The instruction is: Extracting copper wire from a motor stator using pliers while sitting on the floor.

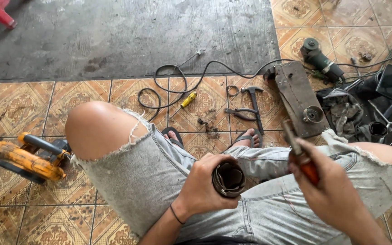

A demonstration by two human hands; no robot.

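Both hands hover over the lap, left hand (203,183) and right hand (330,190) each clenched.

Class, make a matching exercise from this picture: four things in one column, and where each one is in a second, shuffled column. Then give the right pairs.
Things:
1. Ring-shaped metal part
2. Orange-handled tool
3. Yellow power tool
4. Hammer

Places:
A. On the tiles beyond the feet
B. In the right hand
C. On the floor beside the left knee
D. In the left hand

Pairs: 1-D, 2-B, 3-C, 4-A
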